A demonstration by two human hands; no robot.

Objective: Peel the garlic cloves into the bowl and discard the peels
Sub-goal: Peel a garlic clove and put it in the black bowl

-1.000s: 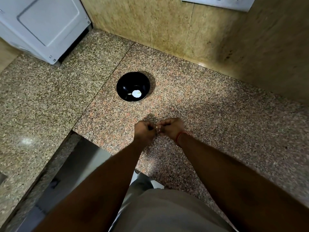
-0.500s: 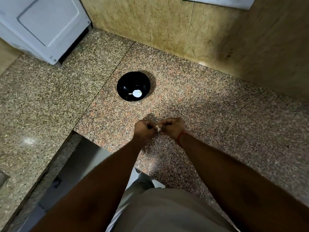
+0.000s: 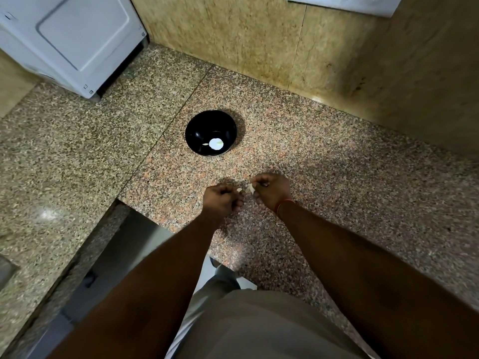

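A black bowl [image 3: 210, 132] stands on the granite counter [image 3: 324, 177]. Inside it lie a white peeled clove [image 3: 216, 143] and a smaller pale bit beside it. Nearer to me, both hands hover just above the counter. My left hand [image 3: 222, 200] has curled fingers and pinches a small pale scrap of peel [image 3: 239, 189] at its fingertips. My right hand [image 3: 270, 190] pinches a small garlic clove [image 3: 250, 187] between thumb and fingers. A small gap separates the two hands. Most of the clove is hidden by the fingers.
A white appliance [image 3: 67, 40] stands at the back left on the counter. A tiled wall [image 3: 259, 40] runs along the back and right. The counter's front edge has a cut-out at the lower left [image 3: 121, 244] showing the floor below.
The hands were pressed together around the clove; now they have drawn slightly apart, the left taking a scrap of peel and the right keeping the clove.
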